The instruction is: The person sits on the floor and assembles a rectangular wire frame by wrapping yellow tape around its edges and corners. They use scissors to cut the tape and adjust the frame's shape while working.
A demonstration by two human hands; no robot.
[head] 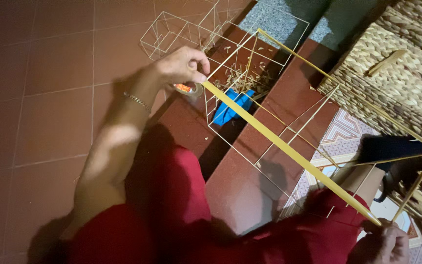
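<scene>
On the left lies smooth red-brown tiled floor. The left hand has fingers curled together, pinching the upper end of a flat yellow bamboo strip; a tape roll sits just beneath that hand. The strip runs diagonally down to the right hand, closed around its lower end at the frame corner. Around it stands a box-shaped frame of thin sticks; a smaller pale wire-like frame rests beyond. A blue scrap lies among shavings. A coarse woven basket occupies the right.
</scene>
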